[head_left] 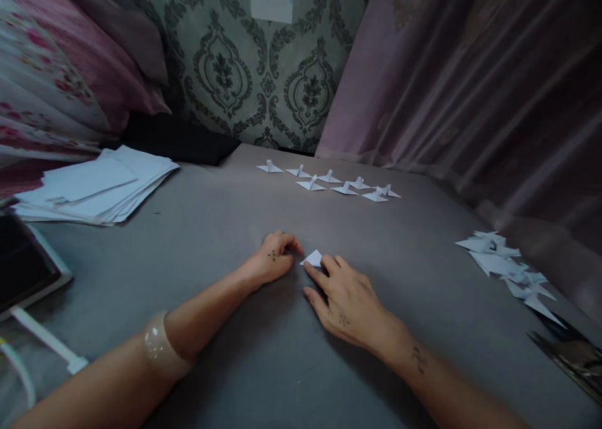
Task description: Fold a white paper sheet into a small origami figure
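Observation:
A small folded piece of white paper [313, 257] lies flat on the grey tabletop between my hands. My right hand [345, 297] presses on it with the index fingertip; the fingers are spread and the thumb rests apart on the table. Just left of the paper is my left hand [277, 256], its fingers curled and bent toward the paper without clearly touching it. Whether anything sits within those curled fingers is hidden.
Several folded paper figures [347, 188] stand in rows at the back. More folded papers [503, 263] are heaped at the right, near dark metal scissors-like tools [571, 363]. A stack of white sheets [94, 184] and a tablet-like device [23, 259] with a white cable [49, 338] occupy the left.

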`<action>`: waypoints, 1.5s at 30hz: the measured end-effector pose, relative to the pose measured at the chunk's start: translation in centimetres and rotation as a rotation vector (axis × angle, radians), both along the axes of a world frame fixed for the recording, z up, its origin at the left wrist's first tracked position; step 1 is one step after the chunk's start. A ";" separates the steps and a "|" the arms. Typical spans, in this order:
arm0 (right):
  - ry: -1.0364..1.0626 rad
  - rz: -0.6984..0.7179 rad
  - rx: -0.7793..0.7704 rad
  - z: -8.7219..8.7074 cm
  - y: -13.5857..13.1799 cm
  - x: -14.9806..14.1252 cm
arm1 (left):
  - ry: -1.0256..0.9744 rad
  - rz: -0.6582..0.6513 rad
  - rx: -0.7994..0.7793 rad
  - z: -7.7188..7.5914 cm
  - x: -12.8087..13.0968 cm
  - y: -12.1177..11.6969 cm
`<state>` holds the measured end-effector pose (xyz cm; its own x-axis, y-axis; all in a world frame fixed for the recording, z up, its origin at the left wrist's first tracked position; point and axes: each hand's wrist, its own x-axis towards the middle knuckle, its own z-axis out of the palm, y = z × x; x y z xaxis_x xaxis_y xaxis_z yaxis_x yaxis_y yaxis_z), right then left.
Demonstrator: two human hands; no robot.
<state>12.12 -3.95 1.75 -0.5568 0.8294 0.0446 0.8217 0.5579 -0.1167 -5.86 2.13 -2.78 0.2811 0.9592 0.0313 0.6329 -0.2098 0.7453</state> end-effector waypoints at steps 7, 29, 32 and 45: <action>0.053 0.093 -0.071 0.4 1.4 1.0 | 0.175 -0.333 0.387 -0.1 0.5 -1.7; -0.062 0.037 0.167 -1.5 1.1 1.1 | 0.311 -0.395 0.455 0.9 1.7 -2.0; -0.036 0.072 0.174 -1.2 1.8 1.4 | 0.152 -0.285 0.390 -0.2 1.9 -1.2; 0.728 -0.196 0.001 -4.7 2.6 3.8 | -0.064 -0.113 0.188 -1.6 1.6 -0.5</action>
<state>15.91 -1.31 -2.93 -0.2289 0.9100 0.3458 0.6213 0.4100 -0.6677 -4.26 1.63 -4.41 0.3780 0.8973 0.2280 0.5501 -0.4158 0.7243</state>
